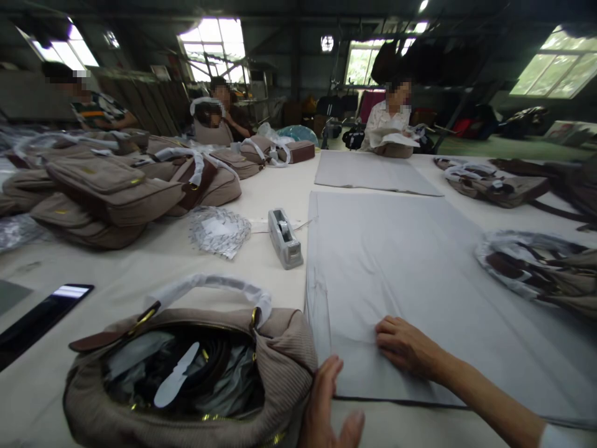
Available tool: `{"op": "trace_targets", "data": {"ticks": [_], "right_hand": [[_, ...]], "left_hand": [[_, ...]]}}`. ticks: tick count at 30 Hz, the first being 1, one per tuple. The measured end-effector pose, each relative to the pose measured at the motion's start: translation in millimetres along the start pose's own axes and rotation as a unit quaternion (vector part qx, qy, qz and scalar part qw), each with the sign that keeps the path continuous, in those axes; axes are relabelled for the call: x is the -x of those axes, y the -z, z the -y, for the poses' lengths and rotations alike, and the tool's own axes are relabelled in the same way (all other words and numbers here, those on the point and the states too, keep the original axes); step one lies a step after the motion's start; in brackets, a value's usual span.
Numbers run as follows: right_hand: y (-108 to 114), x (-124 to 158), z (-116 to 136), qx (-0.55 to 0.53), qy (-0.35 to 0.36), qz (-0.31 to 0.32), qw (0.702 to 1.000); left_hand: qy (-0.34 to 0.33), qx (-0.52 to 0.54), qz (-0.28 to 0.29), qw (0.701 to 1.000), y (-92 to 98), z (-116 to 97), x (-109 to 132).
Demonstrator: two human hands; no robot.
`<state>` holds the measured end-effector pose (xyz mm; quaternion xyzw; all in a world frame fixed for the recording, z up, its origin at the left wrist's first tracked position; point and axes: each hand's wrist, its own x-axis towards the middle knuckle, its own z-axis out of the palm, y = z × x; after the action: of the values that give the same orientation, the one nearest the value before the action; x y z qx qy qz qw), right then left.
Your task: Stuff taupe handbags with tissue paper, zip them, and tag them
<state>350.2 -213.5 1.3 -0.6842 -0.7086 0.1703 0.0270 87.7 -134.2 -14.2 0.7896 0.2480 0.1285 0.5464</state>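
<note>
A brown ribbed handbag [289, 367] sits at the front left, its zip open, with wrapped handles raised. Inside show a coiled dark strap [221, 361], a white tag [177, 376] and crumpled stuffing. My left hand [326, 410] is beside the bag's right end, thumb and fingers apart, holding nothing. My right hand [405, 345] rests on a stack of large, thin grey plastic bags [387, 261], fingers curled into the top one; creases run up from the fingers. The fingertips are partly hidden.
A tape dispenser [285, 239] stands mid-table near a pile of clear wrap [219, 230]. Several handbags [112, 186] are heaped left; more wrapped ones [550, 267] lie right. A dark phone-like slab [41, 320] is at left. Several people, one a person in white [387, 124], sit across the table.
</note>
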Motion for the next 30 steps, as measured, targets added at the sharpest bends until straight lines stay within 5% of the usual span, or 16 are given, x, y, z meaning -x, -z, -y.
{"op": "trace_targets", "data": {"ticks": [3, 5, 8, 14, 21, 30], "right_hand": [[-8.7, 8.4, -2.2, -0.029, -0.002, -0.021, 0.999], [-13.5, 9.0, -3.6, -0.052, 0.000, -0.034, 0.998], [-13.8, 4.9, -9.9, -0.118, -0.021, -0.063, 0.991], [3.9, -32.8, -1.1, -0.159, -0.156, -0.062, 0.973], [-5.9, -82.8, 56.0, -0.007, -0.241, -0.072, 0.968], [-12.0, -81.2, 36.4, -0.114, -0.233, -0.057, 0.964]], "left_hand": [[0.168, 0.067, -0.035, 0.983, -25.9, -1.2, -41.6], [0.215, 0.027, -0.019, 0.976, -37.1, -7.8, -59.9], [0.184, -0.053, 0.028, 0.981, -56.1, -17.5, -73.1], [0.081, -0.114, -0.003, 0.990, -91.6, -18.2, -74.8], [0.090, -0.137, 0.026, 0.986, -96.4, -18.4, -74.7], [0.094, -0.125, 0.020, 0.988, -99.8, -12.6, -72.3]]}}
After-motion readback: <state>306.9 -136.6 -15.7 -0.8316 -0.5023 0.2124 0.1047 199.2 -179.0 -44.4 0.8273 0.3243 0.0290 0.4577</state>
